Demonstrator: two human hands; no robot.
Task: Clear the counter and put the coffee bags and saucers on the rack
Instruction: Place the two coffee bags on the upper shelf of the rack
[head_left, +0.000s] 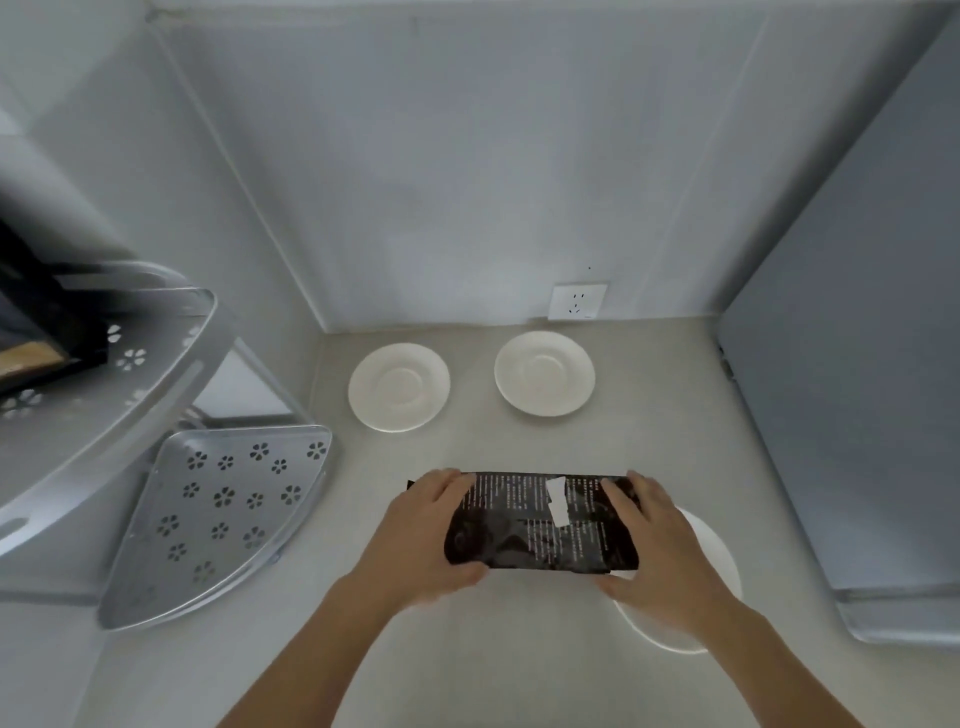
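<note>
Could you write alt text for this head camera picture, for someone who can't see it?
Two bare hands, left hand and right hand, hold a black coffee bag over a grey counter. Two white saucers lie near the back wall, a third shows partly under the right hand, and a metal corner rack stands at the left.

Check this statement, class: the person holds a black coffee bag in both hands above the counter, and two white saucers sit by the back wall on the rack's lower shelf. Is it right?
Not quite. The head view shows the two round white saucers on the grey counter, not on the perforated metal rack's lower shelf. The black coffee bag is indeed held by the left hand and right hand.
</note>
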